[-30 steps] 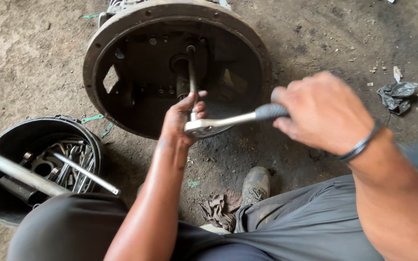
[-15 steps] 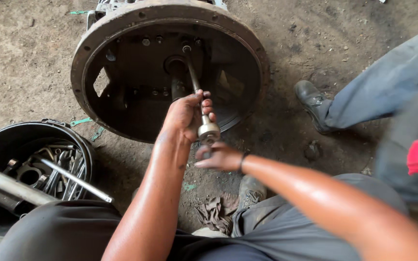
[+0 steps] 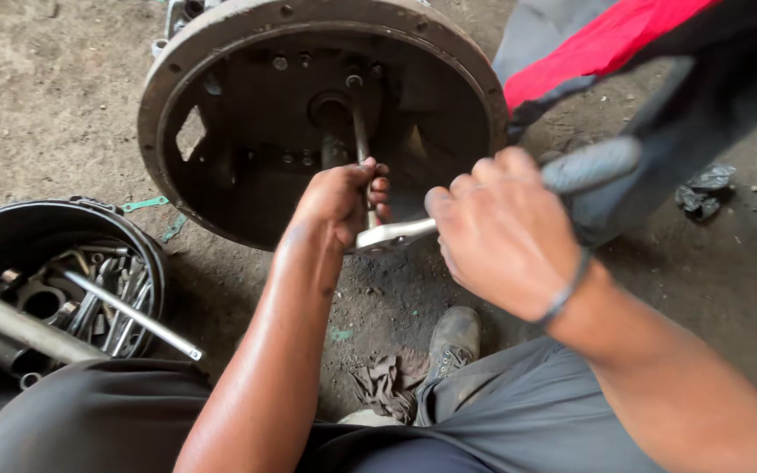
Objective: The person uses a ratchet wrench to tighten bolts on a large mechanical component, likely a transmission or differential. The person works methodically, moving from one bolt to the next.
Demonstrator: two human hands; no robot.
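From the head view, the left hand [image 3: 343,197] is wrapped around a long extension bar [image 3: 360,123] that runs up into the hub of a round, rusty metal housing [image 3: 221,52] lying tilted on the dirt floor [image 3: 37,114]; its fingers [image 3: 380,186] are closed on the bar near its lower end. The right hand [image 3: 501,232] has its fingers curled tight on the handle of a silver ratchet wrench [image 3: 394,234], whose head sits at the base of the bar, just beside the left hand. No labels or signs show; a round black bucket [image 3: 10,228] at lower left holds loose steel tools and rods [image 3: 129,311], with green gasket scraps [image 3: 144,204] beside its rim. The floor is bare, oil-stained earth; a crumpled rag [image 3: 383,385] and a worn shoe [image 3: 453,337] lie near the person's grey trousers; another person's red and grey clothing [image 3: 606,39] fills the upper right.
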